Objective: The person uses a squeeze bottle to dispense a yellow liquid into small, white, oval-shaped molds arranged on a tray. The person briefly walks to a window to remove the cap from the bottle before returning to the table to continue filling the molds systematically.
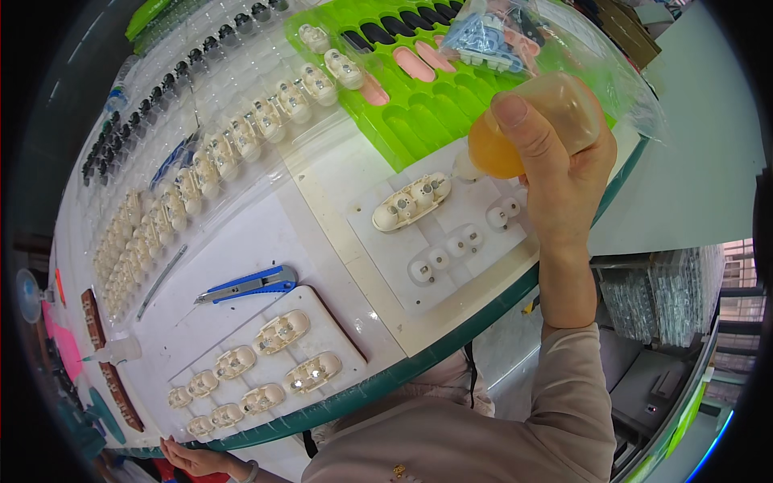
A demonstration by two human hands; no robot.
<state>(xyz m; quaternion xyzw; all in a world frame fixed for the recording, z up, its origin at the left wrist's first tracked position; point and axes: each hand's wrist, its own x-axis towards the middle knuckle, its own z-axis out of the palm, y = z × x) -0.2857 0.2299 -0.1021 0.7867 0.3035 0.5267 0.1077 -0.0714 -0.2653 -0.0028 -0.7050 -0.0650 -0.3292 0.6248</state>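
Observation:
My right hand (564,153) grips a translucent squeeze bottle (576,113) with amber liquid in it. The bottle is tipped down to the left, and its pale tip is close to a cream oval shell (412,201) with two rounded parts inside. That shell sits in a white fixture (362,241), where several smaller white pieces with metal dots (457,245) also lie. Down at the table's left front edge is my left hand (193,459), partly cut off by the picture's border. Its fingers look stretched out and loosely together, with nothing visible in them.
A second white fixture (342,322) carries several cream shells. Beside it lies a blue utility knife (250,284). Clear trays of cream shells (241,137) and black parts (181,71) fill the far left. A green tray (411,129) holds black and pink pieces under a plastic bag (564,48).

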